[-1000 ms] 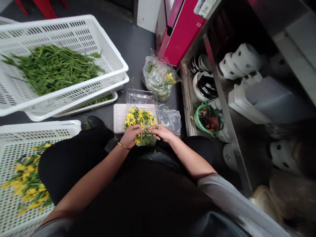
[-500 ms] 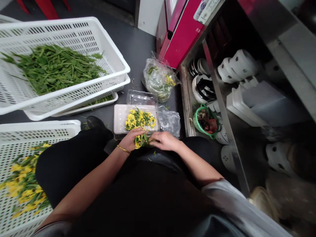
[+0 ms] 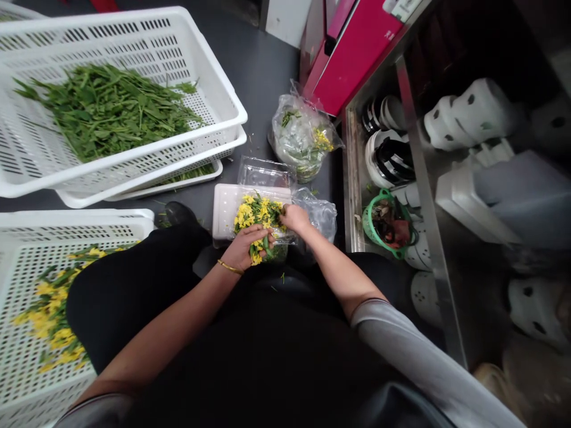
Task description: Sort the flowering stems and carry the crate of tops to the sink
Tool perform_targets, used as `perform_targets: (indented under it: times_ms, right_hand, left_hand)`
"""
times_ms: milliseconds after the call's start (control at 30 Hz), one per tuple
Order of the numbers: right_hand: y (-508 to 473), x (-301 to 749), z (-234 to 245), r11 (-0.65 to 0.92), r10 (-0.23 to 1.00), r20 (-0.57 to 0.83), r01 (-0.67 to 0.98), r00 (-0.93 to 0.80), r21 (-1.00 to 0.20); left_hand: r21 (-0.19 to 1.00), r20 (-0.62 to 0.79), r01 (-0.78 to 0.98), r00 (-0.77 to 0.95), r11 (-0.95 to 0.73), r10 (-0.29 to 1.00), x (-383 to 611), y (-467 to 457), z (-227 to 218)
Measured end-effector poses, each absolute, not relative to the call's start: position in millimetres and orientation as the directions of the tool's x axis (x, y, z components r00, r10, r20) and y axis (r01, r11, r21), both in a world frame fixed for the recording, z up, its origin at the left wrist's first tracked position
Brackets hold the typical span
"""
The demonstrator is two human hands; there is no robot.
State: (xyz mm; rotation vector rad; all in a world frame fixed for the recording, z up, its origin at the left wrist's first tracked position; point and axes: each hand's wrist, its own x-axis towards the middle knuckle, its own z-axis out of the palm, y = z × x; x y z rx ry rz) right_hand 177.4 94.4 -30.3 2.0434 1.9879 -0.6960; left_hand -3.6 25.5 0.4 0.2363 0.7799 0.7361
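Over the tray (image 3: pixel 223 208), right hand (image 3: pixel 294 217) has reached forward.

Bare forearms, grey short sleeves (image 3: pixel 401 345), black apron over lap, thin gold bangle (image 3: pixel 229 267) on left wrist

1. No words, numbers or brand names can be read anywhere in this view.
2. A pink cabinet (image 3: pixel 352 56) at the top carries a small white label (image 3: pixel 404 6) at its upper edge; the print on it is cut off and too blurred to make out.
3. Just below that label, a few small white marks sit on the pink surface; they look like characters but are too tiny to tell.
4. The white crates, plastic boxes and bags show no lettering.
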Motion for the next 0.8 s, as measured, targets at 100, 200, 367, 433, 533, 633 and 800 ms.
perform_targets:
  times_ms: [100, 200, 367, 433, 533, 633, 800]
  right_hand:
    - [71, 186, -14, -0.187, 0.891, -0.449, 0.84, -0.074, -0.51]
    - [39, 179, -1, -0.21, 0.911, -0.393, 0.682, -0.124, -0.7]
    - [0, 165, 24, -0.091, 0.941, -0.302, 0.745, -0.152, -0.661]
    - [-5, 169, 36, -0.077, 0.916, -0.337, 0.73, -0.216, -0.679]
    - [-4, 178, 50, -0.244, 0.87, -0.442, 0.585, -0.221, -0.773]
    - [-4, 179, 53, -0.314, 0.871, -0.459, 0.522, -0.175, -0.793]
    - [-9, 169, 43, -0.412, 0.854, -0.508, 0.45, -0.112, -0.792]
  left_hand:
    - [0.494, -0.61, -0.539, 0.344, 0.682, 0.714, -1, 29, -2]
    - [0.574, -0.615, -0.465, 0.298, 0.674, 0.73, 5, 26, -4]
    - [0.719, -0.564, -0.24, 0.348, 0.652, 0.749, 7, 15, 0]
    - [0.751, -0.532, -0.191, 0.392, 0.632, 0.75, 4, 13, 4]
    - [0.804, -0.48, -0.072, 0.506, 0.59, 0.716, 1, 11, 11]
    - [0.89, -0.405, 0.036, 0.52, 0.454, 0.752, 2, 9, 14]
    - [0.953, -0.301, 0.108, 0.42, 0.282, 0.856, 4, 7, 19]
